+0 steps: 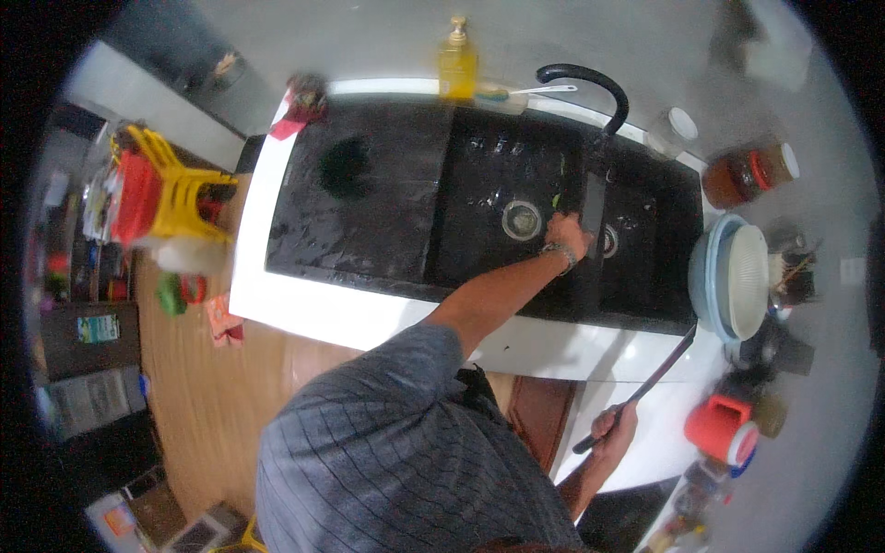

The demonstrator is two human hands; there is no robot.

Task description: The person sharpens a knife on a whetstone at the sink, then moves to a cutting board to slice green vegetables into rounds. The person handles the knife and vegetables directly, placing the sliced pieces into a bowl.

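My left hand (570,235), with a metal band at the wrist, reaches into the black sink (477,256). It is beside the divider (593,204), right of the round drain strainer (522,220). A small green scrap (556,201) lies just beyond its fingers. Those fingers are blurred, so whether they pinch anything cannot be told. Lower right, my right hand (617,428) is wrapped around a long dark handle (657,375). The handle slants up towards the stacked basins (715,276); what it belongs to is not clear.
Behind the sink stand a yellow soap pump bottle (457,69), a brush (543,90) and a black gooseneck faucet (619,100). Jars (750,173) and a red jug (719,428) line the right side. A yellow plastic chair (187,193) stands at left.
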